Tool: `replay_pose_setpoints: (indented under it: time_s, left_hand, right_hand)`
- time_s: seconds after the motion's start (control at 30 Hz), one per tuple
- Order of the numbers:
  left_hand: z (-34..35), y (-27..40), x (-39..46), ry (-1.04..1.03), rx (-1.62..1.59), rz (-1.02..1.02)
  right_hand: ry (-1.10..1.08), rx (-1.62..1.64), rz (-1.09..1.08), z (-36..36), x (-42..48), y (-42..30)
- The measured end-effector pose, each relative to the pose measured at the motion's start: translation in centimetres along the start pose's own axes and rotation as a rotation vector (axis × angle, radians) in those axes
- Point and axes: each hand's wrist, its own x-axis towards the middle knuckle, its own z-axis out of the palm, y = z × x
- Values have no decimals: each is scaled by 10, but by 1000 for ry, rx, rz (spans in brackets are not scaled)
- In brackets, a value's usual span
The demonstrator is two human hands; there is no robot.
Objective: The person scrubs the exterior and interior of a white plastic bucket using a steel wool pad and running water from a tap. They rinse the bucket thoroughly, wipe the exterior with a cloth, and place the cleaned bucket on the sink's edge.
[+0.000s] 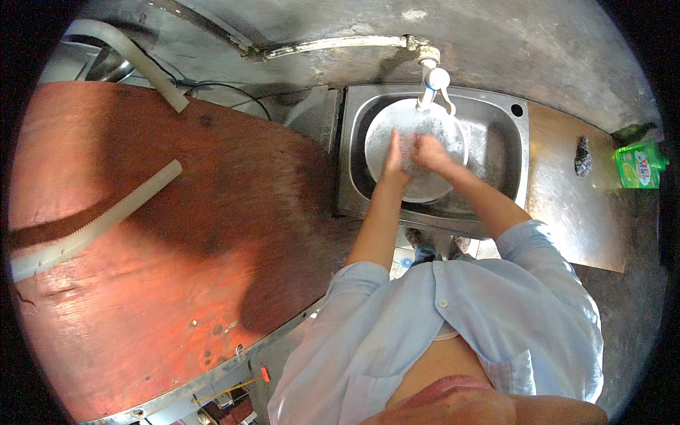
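Note:
A round, pale basin (382, 122) stands in the stainless steel sink (494, 154), right under a white plastic tap (437, 79). Both of my hands are over or inside the basin. My left hand (394, 159) is upright with its fingers stretched out. Close to its right, my right hand (430, 151) is curled and blurred by motion. Whether it grips anything small is hidden. The basin looks shiny inside, as if it holds water, but its depth cannot be told.
On the metal sheet right of the sink lie a steel wool scourer (583, 156) and, at its edge, a green detergent bottle (640, 166). A reddish wooden board (186, 228) fills the left, with a ribbed pale hose (101, 228) over it. A pipe (340, 45) runs along the wall.

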Motion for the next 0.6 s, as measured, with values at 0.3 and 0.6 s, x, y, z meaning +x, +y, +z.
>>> replay_pose_setpoints:
  time_s: [0.3,0.6]
  left_hand:
    - [-12,2,1,-462,-263,54]
    - [2,3,-17,-85,-271,68]
  right_hand:
    - [537,20,-609,-11,-41,-54]
    - [444,-228,-278,-5,-4,-19]
